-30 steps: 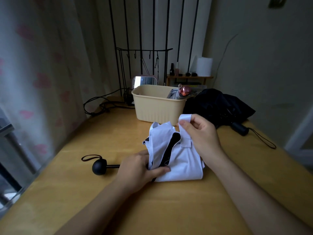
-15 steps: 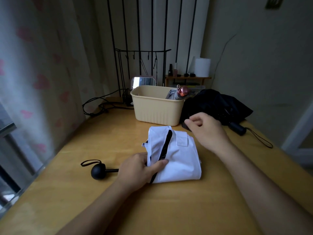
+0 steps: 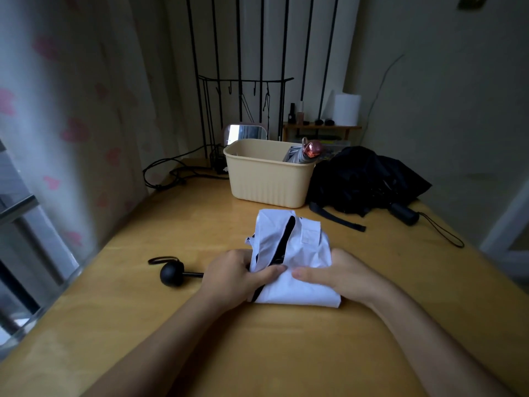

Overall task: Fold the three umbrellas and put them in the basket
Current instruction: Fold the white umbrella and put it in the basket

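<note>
Wooden table point(image 3: 286, 353) with basket point(image 3: 267, 181), white umbrella point(image 3: 297, 253), black umbrella point(image 3: 363, 179).

Dim daylight from the left curtain point(image 3: 71, 116) — soft focus, wide-angle bending at edges.

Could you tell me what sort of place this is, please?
Probably a home bedroom or dressing corner: a curtain with pink hearts, a small mirror, and a shelf of little bottles.

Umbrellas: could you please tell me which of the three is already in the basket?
The grey folded umbrella with the shiny pink handle stands in the beige plastic basket; the white and black ones lie outside.
</note>
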